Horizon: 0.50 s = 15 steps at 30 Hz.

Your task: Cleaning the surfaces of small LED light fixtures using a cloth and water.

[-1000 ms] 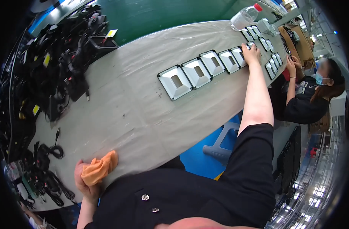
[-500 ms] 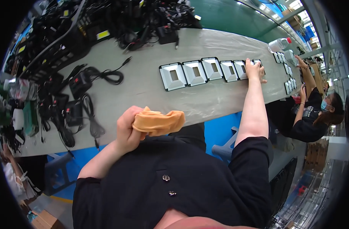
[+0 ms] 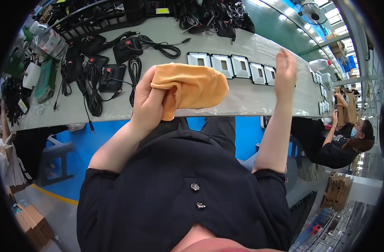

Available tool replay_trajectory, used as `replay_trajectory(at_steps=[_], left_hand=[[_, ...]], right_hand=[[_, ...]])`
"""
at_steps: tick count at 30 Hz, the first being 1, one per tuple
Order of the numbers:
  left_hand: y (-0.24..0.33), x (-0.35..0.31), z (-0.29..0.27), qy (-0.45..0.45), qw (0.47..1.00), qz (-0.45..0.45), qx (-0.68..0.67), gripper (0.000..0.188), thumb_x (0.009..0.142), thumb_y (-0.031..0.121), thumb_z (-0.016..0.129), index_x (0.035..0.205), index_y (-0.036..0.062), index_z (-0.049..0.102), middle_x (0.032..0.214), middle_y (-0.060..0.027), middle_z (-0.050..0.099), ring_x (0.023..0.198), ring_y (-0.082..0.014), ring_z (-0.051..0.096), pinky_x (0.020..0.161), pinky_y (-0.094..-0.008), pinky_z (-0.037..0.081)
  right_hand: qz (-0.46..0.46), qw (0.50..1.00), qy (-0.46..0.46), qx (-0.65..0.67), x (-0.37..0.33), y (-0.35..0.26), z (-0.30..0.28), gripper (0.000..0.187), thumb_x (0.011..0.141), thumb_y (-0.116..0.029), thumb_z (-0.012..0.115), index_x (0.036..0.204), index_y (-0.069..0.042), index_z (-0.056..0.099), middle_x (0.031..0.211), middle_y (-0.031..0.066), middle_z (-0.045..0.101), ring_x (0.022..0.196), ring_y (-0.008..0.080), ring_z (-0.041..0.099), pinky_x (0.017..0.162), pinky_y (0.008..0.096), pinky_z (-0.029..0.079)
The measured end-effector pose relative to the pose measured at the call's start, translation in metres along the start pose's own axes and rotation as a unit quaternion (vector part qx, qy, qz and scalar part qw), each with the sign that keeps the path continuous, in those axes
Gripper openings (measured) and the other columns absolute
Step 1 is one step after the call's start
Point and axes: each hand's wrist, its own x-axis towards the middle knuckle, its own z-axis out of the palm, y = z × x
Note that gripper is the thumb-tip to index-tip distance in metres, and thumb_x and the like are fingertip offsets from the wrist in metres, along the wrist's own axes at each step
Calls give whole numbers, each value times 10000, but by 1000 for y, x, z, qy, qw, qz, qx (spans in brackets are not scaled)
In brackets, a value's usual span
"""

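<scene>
My left hand (image 3: 146,101) grips a folded orange-yellow cloth (image 3: 200,86) in front of my body, held over the near part of the table. Beyond the cloth lies a row of several white rectangular housings with black rims and a dark square in the middle, such as this housing (image 3: 221,64); the cloth covers part of the leftmost. At the right end of the row is my right hand (image 3: 286,71), raised with fingers stretched out and slightly blurred, nothing visible in it. It hides what lies behind it.
Black adapters with coiled cables (image 3: 112,77) lie at the left of the grey table (image 3: 242,101). Farther back stand a black crate (image 3: 99,21) and a cable heap (image 3: 213,17). At the right are a bottle (image 3: 319,64), more small housings (image 3: 323,107) and a masked co-worker (image 3: 347,134).
My right hand has lifted off the right end of the housing row. My left hand has risen with the cloth, which now hangs more spread out. The view has shifted.
</scene>
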Motion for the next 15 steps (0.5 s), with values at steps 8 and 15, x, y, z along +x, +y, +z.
replay_trajectory(at_steps=[8,15], left_hand=[[-17,-7,22,-18,998,58,-6,211,986,103,379,1106,25,533,872,15,561,722,-14,492,630,-154,397],[-23,-26,23,-202,947,-143,206,188,960,111,484,1099,-5,534,868,-37,590,748,-84,552,685,-217,449]], right_hand=[[125,702,-294,636,-116,-95,-6,376,946,-216,540,1238,20,534,1162,73,596,1096,129,522,975,279,367],[199,542,-304,757,-111,-76,-16,471,988,-292,417,1277,77,461,1304,169,517,1157,233,543,1009,386,420]])
